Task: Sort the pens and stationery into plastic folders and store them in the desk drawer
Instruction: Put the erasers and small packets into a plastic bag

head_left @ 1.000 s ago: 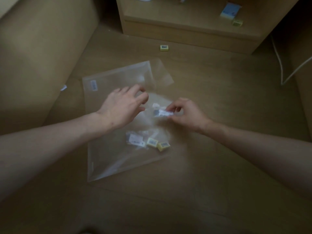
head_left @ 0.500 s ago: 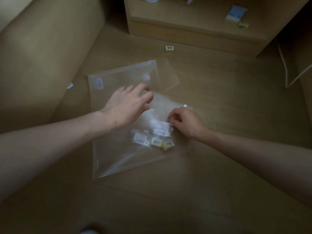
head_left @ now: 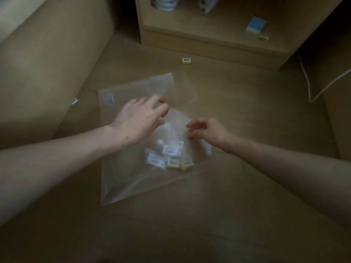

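- Two bare hands reach out over a clear plastic folder (head_left: 121, 179) that lies flat on the wooden floor (head_left: 247, 186).
- Left hand (head_left: 141, 118): fingers spread and loosely bent, poised over the far part of the folder near its open flap (head_left: 187, 88); whether the fingertips touch or pinch the plastic cannot be told.
- Right hand (head_left: 209, 130): fingers loosely curled, gripping nothing, at the folder's right edge.
- The hands are apart, with a gap of clear plastic between them.
- Small packets (head_left: 167, 151): a cluster of white, labelled stationery items inside the folder, near side of the two hands.
- Two yellow erasers (head_left: 179, 163): side by side at the near right of that cluster, also within the folder.
- Loose eraser (head_left: 186, 60): a yellow one alone on the floor, far of the folder, just before the wooden cabinet (head_left: 209, 42).
- Cabinet shelf: a blue-and-white box (head_left: 256, 26) with another small yellow item (head_left: 263, 37) just beside it, at far right.
- White cable (head_left: 307, 80): runs along the floor at far right.
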Action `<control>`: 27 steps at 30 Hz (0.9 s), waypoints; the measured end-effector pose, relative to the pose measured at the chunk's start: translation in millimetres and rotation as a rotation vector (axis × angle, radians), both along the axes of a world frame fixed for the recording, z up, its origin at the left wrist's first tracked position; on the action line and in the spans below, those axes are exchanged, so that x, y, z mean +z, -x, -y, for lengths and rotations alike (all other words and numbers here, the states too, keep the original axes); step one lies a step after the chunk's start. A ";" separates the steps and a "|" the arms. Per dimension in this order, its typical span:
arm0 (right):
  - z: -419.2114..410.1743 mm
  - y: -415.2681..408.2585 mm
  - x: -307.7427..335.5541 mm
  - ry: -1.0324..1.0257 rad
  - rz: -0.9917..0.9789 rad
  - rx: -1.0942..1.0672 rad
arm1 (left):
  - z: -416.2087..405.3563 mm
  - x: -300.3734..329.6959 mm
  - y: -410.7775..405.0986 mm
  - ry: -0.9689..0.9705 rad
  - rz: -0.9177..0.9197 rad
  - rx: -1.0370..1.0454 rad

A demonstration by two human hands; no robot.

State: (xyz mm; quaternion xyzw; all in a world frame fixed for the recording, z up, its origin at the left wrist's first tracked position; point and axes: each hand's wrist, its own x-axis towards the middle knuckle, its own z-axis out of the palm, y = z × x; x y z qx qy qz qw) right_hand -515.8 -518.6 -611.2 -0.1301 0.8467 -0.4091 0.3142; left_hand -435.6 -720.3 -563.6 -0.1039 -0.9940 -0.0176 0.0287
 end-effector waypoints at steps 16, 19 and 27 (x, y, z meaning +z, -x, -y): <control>5.5 98.0 156.9 -0.496 -0.404 0.163 | 25.5 58.5 62.3 -0.148 0.031 0.077; 5.5 107.5 165.0 -0.526 -0.414 0.255 | 21.6 68.3 82.0 -0.154 0.003 0.065; 22.7 169.4 123.0 -0.518 -0.457 0.375 | 28.4 76.1 104.5 -0.075 0.005 0.164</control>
